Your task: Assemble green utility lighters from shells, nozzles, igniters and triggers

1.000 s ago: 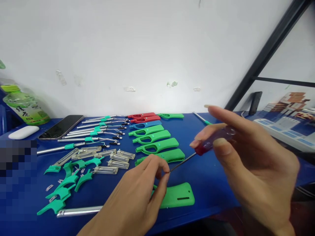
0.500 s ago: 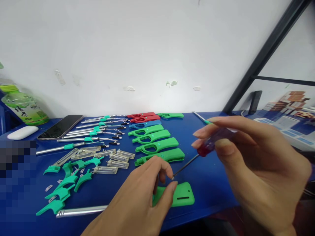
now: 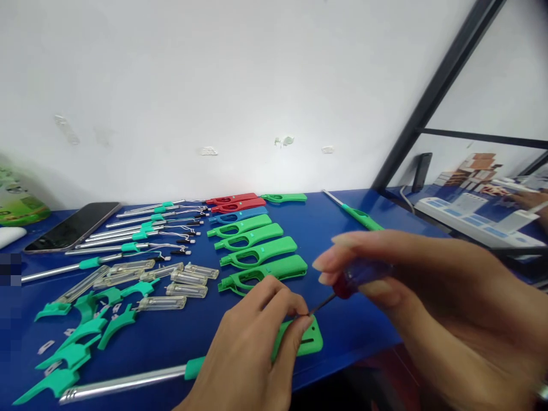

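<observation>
My right hand [image 3: 436, 308] grips a screwdriver [image 3: 342, 285] by its clear purple-and-red handle, with its thin shaft pointing down to the left. Its tip meets the fingertips of my left hand [image 3: 257, 337], which is closed over the body of a green long-necked lighter [image 3: 311, 342] near the table's front edge. Thumb and forefinger pinch together at the screwdriver tip; any small piece between them is hidden. The lighter's silver tube [image 3: 128, 383] extends to the left with a teal collar [image 3: 194, 368].
On the blue table [image 3: 180, 337], green lighter shells [image 3: 261, 251], a blue shell [image 3: 240, 216] and red shells [image 3: 240, 204] lie stacked in a row. Left are metal tubes [image 3: 100, 248], clear fuel tanks [image 3: 162, 302], teal triggers [image 3: 117, 325] and a phone [image 3: 72, 225]. A lighter [image 3: 362, 217] lies back right.
The screwdriver tip and my left fingertips have come down onto the lighter body. A small metal bit seen at the tip earlier is now hidden. The view has shifted right.
</observation>
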`<state>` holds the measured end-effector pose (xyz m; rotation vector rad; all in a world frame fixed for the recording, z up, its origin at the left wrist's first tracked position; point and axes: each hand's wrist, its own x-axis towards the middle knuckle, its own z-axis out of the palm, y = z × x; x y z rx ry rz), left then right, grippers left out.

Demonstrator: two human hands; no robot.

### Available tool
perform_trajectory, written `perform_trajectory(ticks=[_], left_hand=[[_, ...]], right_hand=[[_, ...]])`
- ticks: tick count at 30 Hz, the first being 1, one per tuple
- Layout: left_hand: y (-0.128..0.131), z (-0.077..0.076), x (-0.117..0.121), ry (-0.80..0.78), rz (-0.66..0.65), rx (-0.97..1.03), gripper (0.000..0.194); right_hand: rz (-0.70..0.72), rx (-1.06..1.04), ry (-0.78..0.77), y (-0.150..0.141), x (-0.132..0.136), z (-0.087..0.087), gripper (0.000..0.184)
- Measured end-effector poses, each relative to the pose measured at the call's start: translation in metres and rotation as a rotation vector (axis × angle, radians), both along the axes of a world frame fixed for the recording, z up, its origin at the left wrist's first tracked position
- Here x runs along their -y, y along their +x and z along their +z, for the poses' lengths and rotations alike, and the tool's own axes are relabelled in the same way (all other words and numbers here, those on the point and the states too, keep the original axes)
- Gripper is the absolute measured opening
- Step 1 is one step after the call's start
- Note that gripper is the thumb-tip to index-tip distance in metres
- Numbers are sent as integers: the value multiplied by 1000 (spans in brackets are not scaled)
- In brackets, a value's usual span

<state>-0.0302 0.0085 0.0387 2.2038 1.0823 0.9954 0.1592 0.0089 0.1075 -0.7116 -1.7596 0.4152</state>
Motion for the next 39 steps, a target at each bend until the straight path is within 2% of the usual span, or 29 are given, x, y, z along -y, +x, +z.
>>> perform_trajectory(ticks=[6,9,12,17,22,29,35,39], left_hand=[[10,-10,1,75,-27,-144,19],[12,-15,0,102,-61,-231,21],[13,-19,-1,96,-68,-297,22],[15,-24,0,126,-49,-336,25],[16,-28,-1,222,-20,-325,22],[14,-26,-2,132,-1,-216,16],[13,-21,-3,155,6,-9,14],[11,-20,-2,135,32,33,13]], right_hand=[[-66,21,38,11,7,-14,40],[-34,90,42,17,7,-20,37],[13,113,56,21,4,-26,44],[-9,135,38,23,0,-37,40],[-19,90,27,22,0,-42,35],[-81,-100,21,19,-1,-44,39],[-141,-198,75,16,0,-42,37],[-201,-257,124,15,0,-42,34]])
